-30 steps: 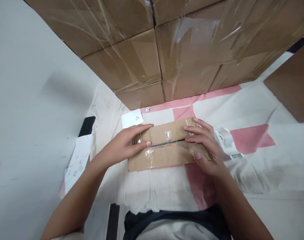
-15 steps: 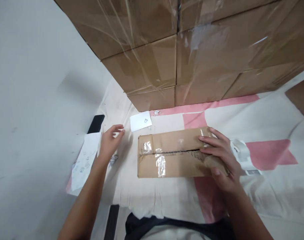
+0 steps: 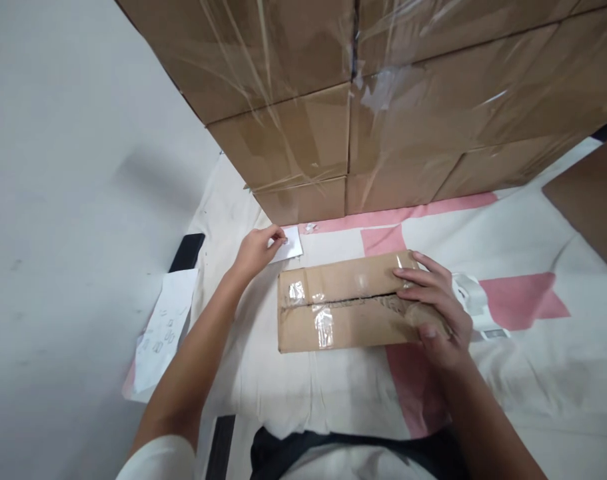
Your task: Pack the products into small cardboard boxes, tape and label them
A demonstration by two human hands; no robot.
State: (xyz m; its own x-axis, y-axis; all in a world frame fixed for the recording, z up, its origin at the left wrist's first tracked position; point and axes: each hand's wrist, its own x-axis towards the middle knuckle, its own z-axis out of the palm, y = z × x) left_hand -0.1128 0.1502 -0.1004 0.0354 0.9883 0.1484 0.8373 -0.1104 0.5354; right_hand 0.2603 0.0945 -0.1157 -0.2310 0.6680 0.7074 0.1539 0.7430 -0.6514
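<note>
A long, narrow cardboard box point(image 3: 353, 327) lies on the cloth, with shiny strips of clear tape and a ragged dark slit along its top. My right hand point(image 3: 436, 310) grips its right end, fingers across the top and thumb at the near side. A brownish rounded patch shows under the palm; I cannot tell what it is. Beyond the box's far left corner, my left hand point(image 3: 264, 248) pinches thumb and fingertips together over a white paper point(image 3: 294, 245). A tiny dark mark or piece shows at those fingertips, too small to name.
Large cardboard boxes point(image 3: 303, 140) wrapped in clear film stand stacked behind. A white tape dispenser-like object point(image 3: 476, 303) lies right of the box. Leftward, by the wall, are a black phone-like object point(image 3: 187, 252) and drawn-on paper sheets point(image 3: 159, 333). Another brown cardboard piece point(image 3: 593, 200) sits far right.
My left hand has moved away from me and right, from beside the white paper onto it, and its fingers have closed to a pinch. My right hand stays on the box.
</note>
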